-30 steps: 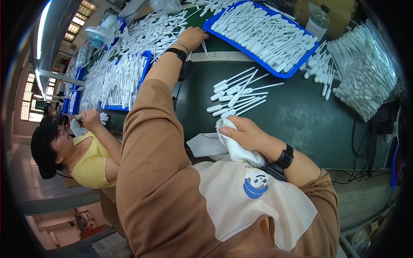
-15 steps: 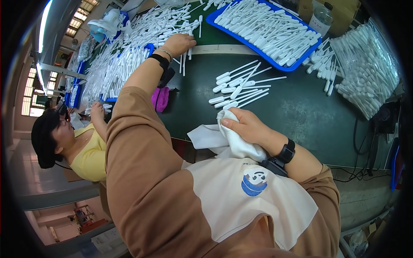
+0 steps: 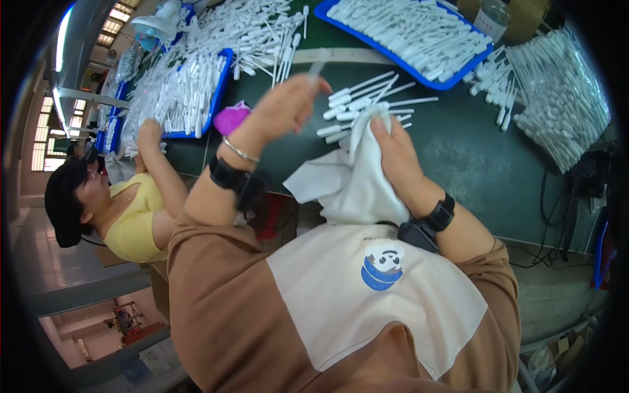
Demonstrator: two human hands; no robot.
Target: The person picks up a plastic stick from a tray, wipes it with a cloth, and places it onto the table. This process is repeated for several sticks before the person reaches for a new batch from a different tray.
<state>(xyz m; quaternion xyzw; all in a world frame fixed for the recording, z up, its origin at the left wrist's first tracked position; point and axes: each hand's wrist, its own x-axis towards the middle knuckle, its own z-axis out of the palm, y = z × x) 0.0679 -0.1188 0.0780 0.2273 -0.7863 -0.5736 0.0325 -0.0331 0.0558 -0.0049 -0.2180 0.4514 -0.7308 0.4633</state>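
Observation:
My left hand [image 3: 288, 108] is over the table, smeared by motion, pinching a blurred white plastic dropper [image 3: 319, 65] that points up and away from the fingers. My right hand [image 3: 398, 149] grips a bunched white cloth [image 3: 367, 177], thumb on top; the cloth drapes down toward my lap. Whether the cloth wraps a dropper I cannot tell. Just beyond the cloth lies a small group of white droppers [image 3: 354, 98], bulbs mostly to the left, partly hidden by it. A large loose heap of droppers [image 3: 262, 39] spreads beyond my left hand.
A blue tray [image 3: 440, 84] full of droppers stands at the far right, beside a bulging clear bag [image 3: 557, 98]. Another blue tray [image 3: 224, 85] and a pink cloth bundle [image 3: 231, 118] are at left. A co-worker in yellow [image 3: 134, 229] sits there, one hand near that tray.
My left hand has come back from the heap toward me, bringing a dropper. My right hand has moved forward and slightly right, lifting the cloth over the small group's near end.

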